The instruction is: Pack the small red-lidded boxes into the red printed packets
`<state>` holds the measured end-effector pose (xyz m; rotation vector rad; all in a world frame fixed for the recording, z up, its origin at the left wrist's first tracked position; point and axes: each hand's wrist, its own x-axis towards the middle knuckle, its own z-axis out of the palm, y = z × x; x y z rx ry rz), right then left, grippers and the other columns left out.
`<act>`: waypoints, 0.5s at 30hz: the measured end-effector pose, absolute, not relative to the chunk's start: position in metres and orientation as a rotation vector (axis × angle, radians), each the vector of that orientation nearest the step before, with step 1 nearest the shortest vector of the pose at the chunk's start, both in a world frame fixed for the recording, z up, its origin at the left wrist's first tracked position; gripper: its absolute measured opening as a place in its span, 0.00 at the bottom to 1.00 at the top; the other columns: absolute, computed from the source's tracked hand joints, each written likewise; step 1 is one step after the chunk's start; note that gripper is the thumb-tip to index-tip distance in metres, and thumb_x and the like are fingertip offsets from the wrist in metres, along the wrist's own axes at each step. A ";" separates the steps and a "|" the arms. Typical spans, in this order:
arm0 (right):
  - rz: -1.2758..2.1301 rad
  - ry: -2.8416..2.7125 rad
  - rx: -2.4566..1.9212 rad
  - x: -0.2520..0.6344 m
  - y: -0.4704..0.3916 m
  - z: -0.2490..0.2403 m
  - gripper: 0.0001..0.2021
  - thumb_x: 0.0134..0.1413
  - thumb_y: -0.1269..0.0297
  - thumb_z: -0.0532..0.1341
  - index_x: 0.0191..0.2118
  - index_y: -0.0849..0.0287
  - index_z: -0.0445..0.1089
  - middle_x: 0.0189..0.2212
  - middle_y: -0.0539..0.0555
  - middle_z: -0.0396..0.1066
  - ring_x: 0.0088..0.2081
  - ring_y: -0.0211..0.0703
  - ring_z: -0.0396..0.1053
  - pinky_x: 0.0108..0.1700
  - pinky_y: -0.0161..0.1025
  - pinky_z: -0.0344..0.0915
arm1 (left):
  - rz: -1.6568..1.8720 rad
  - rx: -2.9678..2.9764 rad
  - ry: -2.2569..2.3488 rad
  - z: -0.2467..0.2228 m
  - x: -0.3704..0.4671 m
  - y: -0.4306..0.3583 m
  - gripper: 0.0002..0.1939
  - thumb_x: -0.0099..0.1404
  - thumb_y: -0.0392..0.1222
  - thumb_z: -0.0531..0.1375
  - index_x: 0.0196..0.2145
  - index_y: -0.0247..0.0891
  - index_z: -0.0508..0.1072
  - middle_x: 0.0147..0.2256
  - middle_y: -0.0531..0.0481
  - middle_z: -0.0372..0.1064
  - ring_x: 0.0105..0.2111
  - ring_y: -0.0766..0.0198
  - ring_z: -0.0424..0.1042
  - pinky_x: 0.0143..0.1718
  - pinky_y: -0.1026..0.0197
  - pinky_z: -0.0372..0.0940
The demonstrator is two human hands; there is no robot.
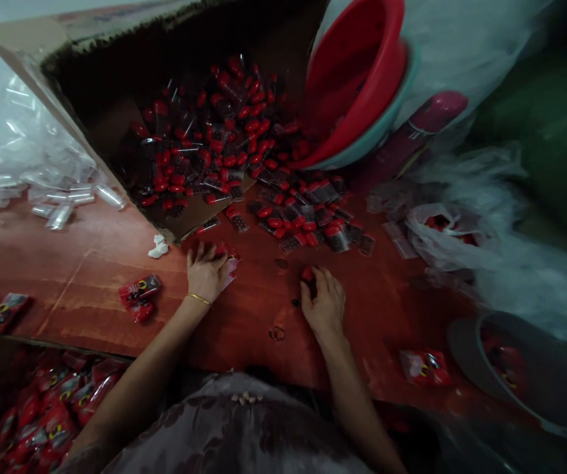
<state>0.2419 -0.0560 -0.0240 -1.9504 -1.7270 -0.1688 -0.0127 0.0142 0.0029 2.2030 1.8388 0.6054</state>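
My left hand (207, 275), a gold bangle at its wrist, is over the table just in front of the cardboard box. Its thumb and fingers are on a small red and pale printed packet (231, 266) that sticks out to the right. My right hand (327, 303) is further right, its fingers curled round a small dark container with a red cap (307, 274). The fingers cover most of that container. Many clear, red-capped containers (308, 210) with dark contents spill from the box onto the table beyond my hands.
The tilted cardboard box (27, 59) stands at the back. Red and teal basins (396, 72) lean beside it, near a pink-capped spray can (436, 112). Clear empty tubes (61, 197) lie left. Filled red packets (140, 293), a grey tub (466, 329), plastic bags (500, 204) and rubber bands (277, 334) surround my hands.
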 end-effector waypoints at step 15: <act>0.904 -1.146 -1.356 0.138 -0.031 0.016 0.15 0.56 0.55 0.51 0.27 0.58 0.67 0.23 0.48 0.67 0.27 0.37 0.63 0.32 0.33 0.61 | 1.078 1.708 1.519 0.048 0.026 -0.025 0.21 0.56 0.44 0.60 0.48 0.41 0.71 0.52 0.43 0.66 0.57 0.49 0.57 0.58 0.47 0.45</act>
